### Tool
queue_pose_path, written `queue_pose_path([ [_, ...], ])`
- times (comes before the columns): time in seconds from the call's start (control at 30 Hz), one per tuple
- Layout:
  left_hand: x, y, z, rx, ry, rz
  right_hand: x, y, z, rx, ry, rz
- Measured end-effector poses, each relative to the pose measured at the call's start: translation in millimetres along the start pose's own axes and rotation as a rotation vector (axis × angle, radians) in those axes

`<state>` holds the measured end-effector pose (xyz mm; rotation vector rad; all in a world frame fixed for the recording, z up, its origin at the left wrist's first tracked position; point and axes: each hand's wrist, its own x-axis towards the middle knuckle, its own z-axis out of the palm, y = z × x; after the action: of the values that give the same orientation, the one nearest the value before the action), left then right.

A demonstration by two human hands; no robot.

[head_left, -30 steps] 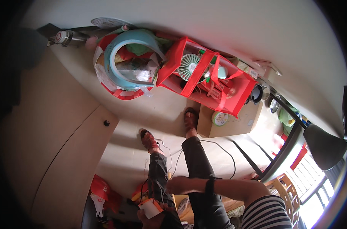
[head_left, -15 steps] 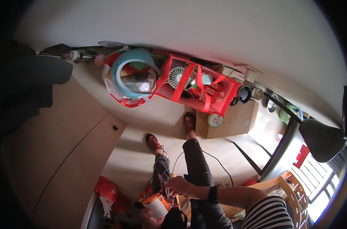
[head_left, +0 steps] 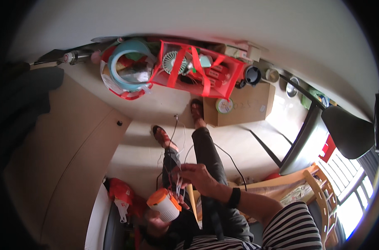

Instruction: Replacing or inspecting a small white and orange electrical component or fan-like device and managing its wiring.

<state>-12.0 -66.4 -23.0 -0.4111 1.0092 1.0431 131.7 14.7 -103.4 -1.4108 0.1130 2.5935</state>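
Low in the view, my left hand point(head_left: 156, 221) is wrapped round a white cylinder with an orange rim point(head_left: 169, 208); its exact kind I cannot make out. My right hand point(head_left: 200, 180), with a dark wristband, is just beyond and right of the cylinder. Its thumb and fingers pinch thin cables point(head_left: 180, 181), some pale and some dark. A dark cable point(head_left: 171, 139) runs up past my left leg to a small end piece above my feet. Where the cables meet the cylinder is hard to tell.
A red open bag point(head_left: 225, 85) holding a small fan stands by the wall, beside a blue-rimmed bucket point(head_left: 116, 79) and a cardboard box point(head_left: 243, 108). Red plastic bags point(head_left: 122, 191) lie at left. A chair point(head_left: 300, 146) and wooden rack point(head_left: 323, 191) stand at right.
My right hand has moved away from the cylinder and higher, drawing the cables along. A cable end now shows above my feet. The whole view has shifted, with the bags higher in it.
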Motion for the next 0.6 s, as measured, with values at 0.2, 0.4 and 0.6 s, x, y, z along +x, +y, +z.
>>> queue_pose_path([
  [0.2, 15.3, 12.0, 9.2, 0.09, -0.068, 0.027, -13.2, -20.7, -2.0, -0.016, 0.085, -0.112],
  [0.4, 19.4, 19.2, 24.8, 0.001, -0.122, 0.013, -23.9, -30.1, -0.1, 0.002, 0.092, -0.157],
  [0.6, 20.1, 23.6, 33.4, 0.028, -0.043, 0.139, -40.8, -45.6, 7.2, 0.361, -0.09, -0.163],
])
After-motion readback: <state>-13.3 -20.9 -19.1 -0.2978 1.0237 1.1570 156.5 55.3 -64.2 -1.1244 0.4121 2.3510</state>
